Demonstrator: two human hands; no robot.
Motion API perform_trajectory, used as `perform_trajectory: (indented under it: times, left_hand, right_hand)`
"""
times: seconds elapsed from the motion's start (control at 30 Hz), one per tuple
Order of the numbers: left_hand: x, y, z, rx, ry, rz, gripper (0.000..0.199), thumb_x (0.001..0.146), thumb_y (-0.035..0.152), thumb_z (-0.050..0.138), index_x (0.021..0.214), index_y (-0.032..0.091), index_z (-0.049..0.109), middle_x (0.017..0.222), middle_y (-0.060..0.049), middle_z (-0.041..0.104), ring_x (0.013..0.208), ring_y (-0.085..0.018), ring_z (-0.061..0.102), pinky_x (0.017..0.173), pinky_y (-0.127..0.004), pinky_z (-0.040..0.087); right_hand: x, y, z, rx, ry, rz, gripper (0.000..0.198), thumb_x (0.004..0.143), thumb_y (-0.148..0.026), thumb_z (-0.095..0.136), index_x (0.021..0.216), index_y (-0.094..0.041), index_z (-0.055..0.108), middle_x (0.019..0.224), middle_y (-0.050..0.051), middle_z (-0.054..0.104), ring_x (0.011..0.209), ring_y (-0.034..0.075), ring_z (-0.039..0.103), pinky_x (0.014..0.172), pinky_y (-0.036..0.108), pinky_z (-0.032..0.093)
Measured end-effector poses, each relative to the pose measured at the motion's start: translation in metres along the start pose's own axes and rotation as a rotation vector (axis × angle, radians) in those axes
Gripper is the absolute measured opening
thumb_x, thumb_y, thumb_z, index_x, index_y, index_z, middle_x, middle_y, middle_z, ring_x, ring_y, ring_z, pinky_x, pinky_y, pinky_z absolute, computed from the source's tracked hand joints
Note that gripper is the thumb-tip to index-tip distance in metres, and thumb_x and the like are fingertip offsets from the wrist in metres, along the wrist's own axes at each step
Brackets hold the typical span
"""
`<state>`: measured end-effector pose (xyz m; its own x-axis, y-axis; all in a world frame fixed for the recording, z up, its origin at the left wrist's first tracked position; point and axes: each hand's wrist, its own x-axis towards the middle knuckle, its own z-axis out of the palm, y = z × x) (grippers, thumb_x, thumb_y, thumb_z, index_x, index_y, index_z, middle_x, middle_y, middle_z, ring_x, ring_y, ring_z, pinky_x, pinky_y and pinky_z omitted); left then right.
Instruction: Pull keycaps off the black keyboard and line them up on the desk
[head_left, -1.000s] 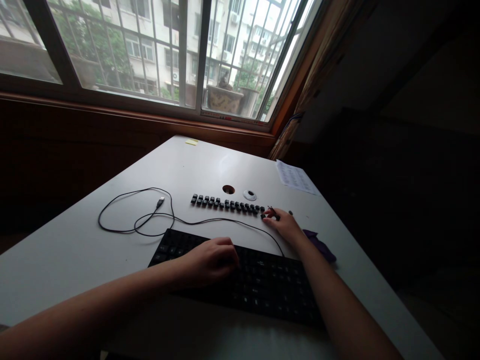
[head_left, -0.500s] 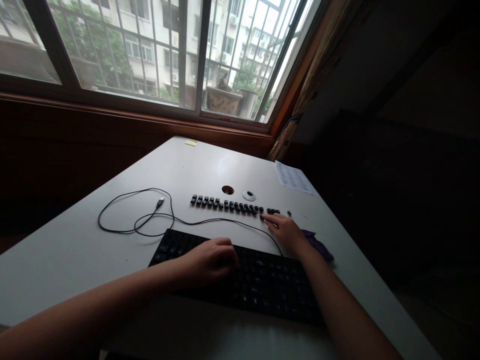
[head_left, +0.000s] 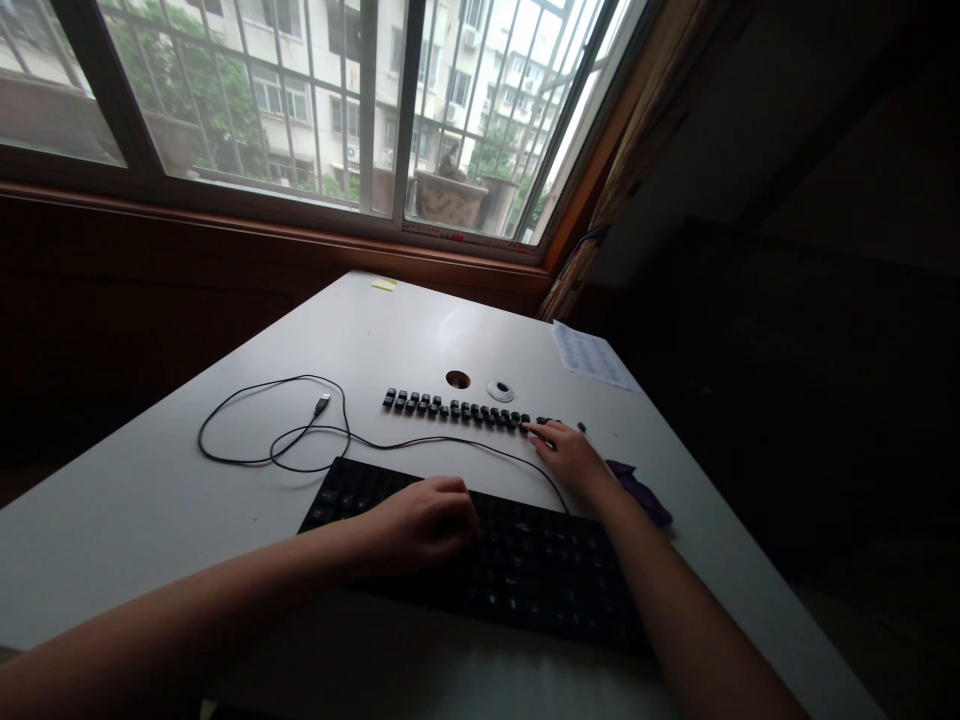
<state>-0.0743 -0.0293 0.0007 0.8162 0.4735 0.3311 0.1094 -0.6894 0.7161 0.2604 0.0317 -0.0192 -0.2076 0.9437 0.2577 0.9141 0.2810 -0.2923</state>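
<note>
- under the right hand [head_left: 570, 458], fingers close together at the right end of the loose keys [head_left: 455, 411]; whether one is pinched, i cannot tell.
- light fingertips should spare the neighbouring keys a jog.
- nearer the body, the left hand [head_left: 439, 520] curls on the keyboard [head_left: 525, 570], palm hidden.
- left of the right wrist, the cable [head_left: 450, 438] could snag.
- right of it, past the cloth [head_left: 637, 490], the table [head_left: 487, 335] edge; more room beyond the row.
</note>
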Motion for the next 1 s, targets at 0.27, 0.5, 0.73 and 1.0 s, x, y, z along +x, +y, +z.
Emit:
perform_trajectory:
  times: [0.27,0.5,0.73,1.0]
  left_hand:
    - [-0.0002,-0.0013,0.001,0.008,0.004,0.005,0.011,0.089,0.016,0.061,0.099,0.016,0.065,0.1,-0.005,0.059,0.084,-0.014,0.059,0.076,-0.024,0.049]
    - [0.0001,-0.0022,0.0007,0.012,-0.009,-0.004,0.01,0.09,0.018,0.06,0.098,0.016,0.065,0.1,-0.006,0.059,0.084,-0.015,0.059,0.075,-0.025,0.05]
    - [0.0,-0.0004,0.0003,0.001,-0.002,0.002,0.01,0.089,0.017,0.061,0.099,0.016,0.065,0.1,-0.005,0.059,0.085,-0.015,0.059,0.076,-0.024,0.05]
    - [0.0001,0.0003,-0.0004,0.009,-0.004,0.006,0.011,0.09,0.017,0.06,0.1,0.016,0.065,0.101,-0.006,0.059,0.085,-0.015,0.059,0.075,-0.024,0.05]
  right_hand:
    - [0.0004,0.0052,0.0042,0.007,0.017,-0.002,0.035,0.093,-0.029,0.051,0.123,-0.025,0.069,0.093,0.006,0.067,0.084,0.022,0.065,0.081,0.034,0.051]
    - [0.001,0.0046,0.0049,0.011,0.025,-0.008,0.035,0.093,-0.029,0.051,0.122,-0.024,0.069,0.095,0.007,0.068,0.086,0.022,0.066,0.082,0.035,0.051]
    - [0.0008,0.0036,0.0045,0.008,0.034,-0.012,0.035,0.092,-0.028,0.052,0.123,-0.025,0.069,0.093,0.007,0.068,0.085,0.022,0.066,0.082,0.035,0.052]
    - [-0.0004,0.0014,0.0033,0.048,0.068,-0.016,0.036,0.091,-0.025,0.053,0.123,-0.024,0.067,0.108,0.008,0.072,0.097,0.023,0.067,0.091,0.038,0.052]
